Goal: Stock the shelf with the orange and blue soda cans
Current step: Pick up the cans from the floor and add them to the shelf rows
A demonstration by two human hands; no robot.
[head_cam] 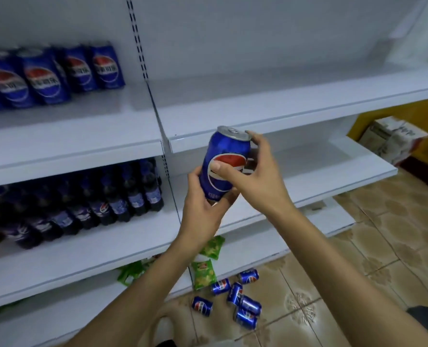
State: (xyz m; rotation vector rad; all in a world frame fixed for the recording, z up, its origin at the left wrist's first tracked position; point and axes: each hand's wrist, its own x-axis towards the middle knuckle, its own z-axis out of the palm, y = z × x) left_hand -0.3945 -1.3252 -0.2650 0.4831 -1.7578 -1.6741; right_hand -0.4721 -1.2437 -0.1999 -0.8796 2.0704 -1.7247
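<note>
Before the shelf, the left hand and right hand grip the blue can; it should go on upright, picture facing out.

White metal shelving; beige patterned floor tiles; yellow wall right, cardboard box beside.

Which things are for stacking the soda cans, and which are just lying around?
For the job: blue can, left hand, right hand, floor cans, shelf cans, shelf.
Lying about: bottles, snack bags, box.
</note>
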